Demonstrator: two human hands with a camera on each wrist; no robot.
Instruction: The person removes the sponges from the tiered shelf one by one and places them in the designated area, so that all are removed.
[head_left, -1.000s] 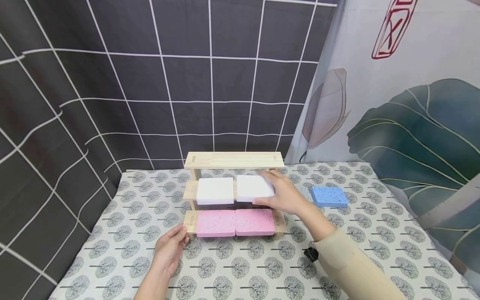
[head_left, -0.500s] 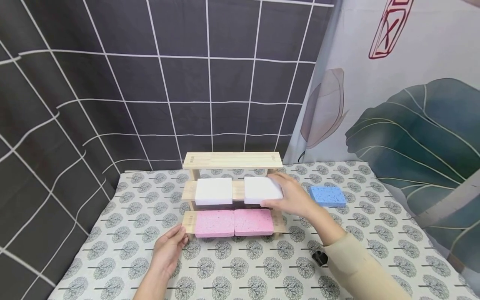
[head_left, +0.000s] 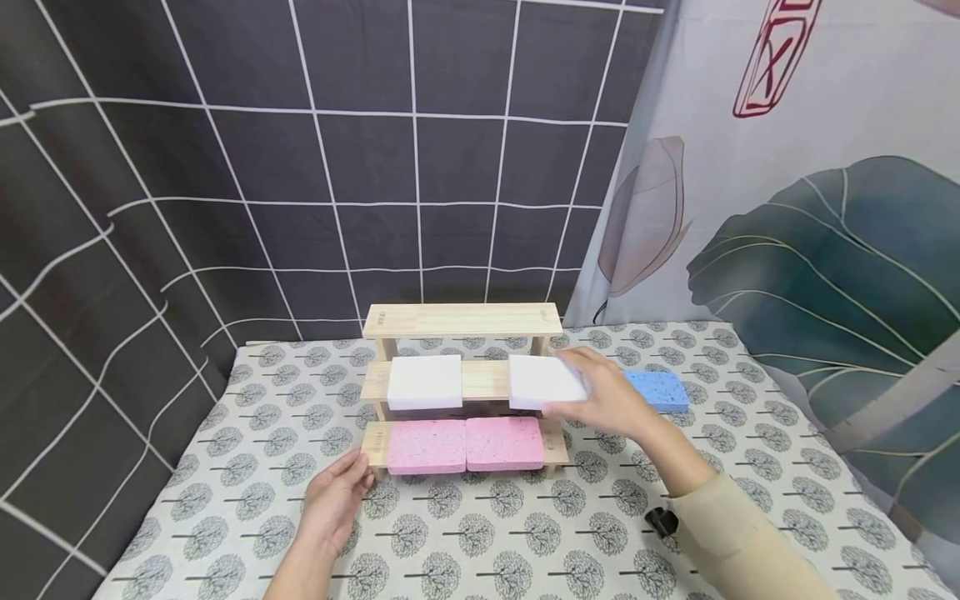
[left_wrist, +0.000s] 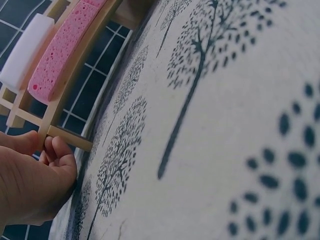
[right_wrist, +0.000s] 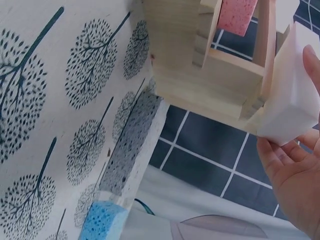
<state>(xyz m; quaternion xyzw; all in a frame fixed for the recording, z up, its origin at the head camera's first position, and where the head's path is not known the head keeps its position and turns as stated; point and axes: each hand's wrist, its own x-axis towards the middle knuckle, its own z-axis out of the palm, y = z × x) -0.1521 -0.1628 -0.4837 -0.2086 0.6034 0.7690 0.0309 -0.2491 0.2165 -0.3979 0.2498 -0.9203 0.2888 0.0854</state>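
A three-tier wooden rack (head_left: 462, 320) stands on the table. My left hand (head_left: 332, 498) pinches the left end of its lowest board, thumb above and fingers curled beneath in the left wrist view. My right hand (head_left: 606, 398) grips a white sponge block (head_left: 544, 383) by its right side, at the right end of the middle tier. Another white sponge block (head_left: 424, 382) lies on that tier's left part, with bare board between the two. Two pink sponges (head_left: 427, 445) sit side by side on the lowest tier. Nothing lies on the top board.
To the right of the rack lies a blue sponge (head_left: 660, 390), partly behind my right hand. Next to it the right wrist view shows a grey sponge (right_wrist: 134, 142). A tree-print cloth (head_left: 277, 400) covers the table. Dark gridded curtain (head_left: 375, 158) hangs behind.
My right hand has moved right along the middle tier with the white sponge block, widening the gap to the other white block. My left hand stays on the rack's lowest board.
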